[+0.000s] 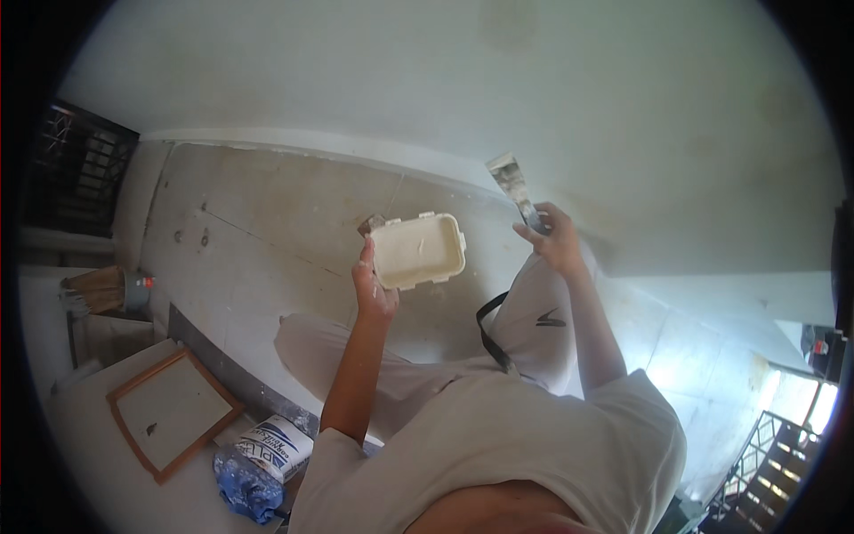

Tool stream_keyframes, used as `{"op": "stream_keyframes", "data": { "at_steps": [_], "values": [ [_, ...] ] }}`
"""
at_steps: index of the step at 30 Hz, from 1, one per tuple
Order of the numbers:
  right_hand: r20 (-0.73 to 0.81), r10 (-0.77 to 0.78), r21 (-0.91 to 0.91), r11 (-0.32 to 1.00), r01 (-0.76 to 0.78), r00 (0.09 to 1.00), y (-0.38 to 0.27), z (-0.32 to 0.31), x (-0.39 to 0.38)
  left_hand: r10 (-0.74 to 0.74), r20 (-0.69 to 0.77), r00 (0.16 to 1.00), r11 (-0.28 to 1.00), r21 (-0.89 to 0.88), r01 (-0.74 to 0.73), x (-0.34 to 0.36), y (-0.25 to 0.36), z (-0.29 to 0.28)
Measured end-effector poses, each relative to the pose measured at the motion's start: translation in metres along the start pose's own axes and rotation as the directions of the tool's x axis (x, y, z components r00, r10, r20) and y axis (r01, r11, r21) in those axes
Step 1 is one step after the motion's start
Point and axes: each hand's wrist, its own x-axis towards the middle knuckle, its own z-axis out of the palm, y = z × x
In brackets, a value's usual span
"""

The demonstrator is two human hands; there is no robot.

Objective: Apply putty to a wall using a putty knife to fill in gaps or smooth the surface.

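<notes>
Shirt [498, 436], left grip [378, 289] round tub [462, 242], right grip [557, 238] round scraper [513, 184], framed panel [178, 414] beside bag [253, 476]

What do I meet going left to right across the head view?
Dark metal grille → blue-and-white bag → left hand → cream tub → scraper → right hand.

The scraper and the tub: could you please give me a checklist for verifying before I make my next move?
1. Right hand holds the scraper: ok.
2. Left hand supports the tub: ok.
3. Tub has no lid on: ok.
4. Blade is clean: not ok, dark smears show.
5. Blade is clear of the wall: cannot tell from this single view.
</notes>
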Motion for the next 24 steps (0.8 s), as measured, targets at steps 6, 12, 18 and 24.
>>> {"op": "stream_keyframes", "data": {
  "at_steps": [6,12,18,24],
  "values": [
    [0.194,0.105,-0.323,0.946,-0.038,0.975,-0.029,-0.002,0.016,-0.125,-0.051,0.991,0.992,-0.019,0.124,0.02,-0.017,-0.032],
    [0.264,0.237,-0.664,0.747,-0.002,0.935,0.013,0.023,-0.011,-0.181,-0.002,0.983,0.983,-0.026,0.181,0.042,-0.024,-0.058],
    [0.196,0.405,-0.731,0.667,-0.142,0.893,0.016,0.058,-0.068,-0.275,0.02,0.961,0.96,-0.056,0.275,0.057,-0.034,-0.082],
    [0.151,0.395,-0.762,0.63,-0.148,0.906,0.005,0.08,-0.096,-0.273,0.031,0.962,0.961,-0.045,0.274,0.053,-0.039,-0.083]
  ]
}}
